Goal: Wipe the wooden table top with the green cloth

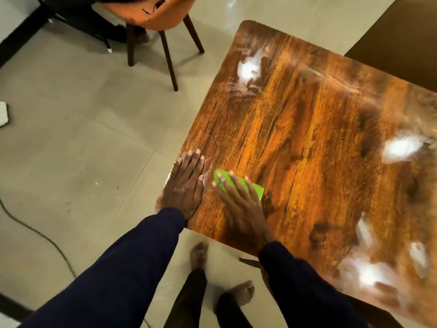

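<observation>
Hands: we are counting two, both lying palm down near the counter's near left corner.
Left hand (183,185): it is lying flat on the bare wood by the counter's left edge, fingers straight and held close together, holding nothing.
Right hand (238,204): it is pressing down on the green cloth with straight, slightly fanned fingers; we are seeing no curl or pinch.
Green cloth (257,190): we are counting one, bright green, lying flat on the counter under the right hand's fingers, its edges showing past the fingertips and along the hand's right side. It is sitting just beside the left hand, with a narrow strip of wood between them.
Counter (307,138): one glossy wooden top with strong grain and rounded corners; we are counting about five bright white patches on it, and the far part is looking smeared.
Sleeves: two, dark navy, reaching to the wrists.
Feet: two bare feet are standing on the pale tiled floor (71,150) below the counter's near edge.
Chair (151,13): one, orange seat on dark wooden legs, standing beyond the counter's far left corner.
Cable (35,229): one, curving across the floor at the left.
Second surface (402,43): one darker top is showing at the upper right, beside the counter.
</observation>
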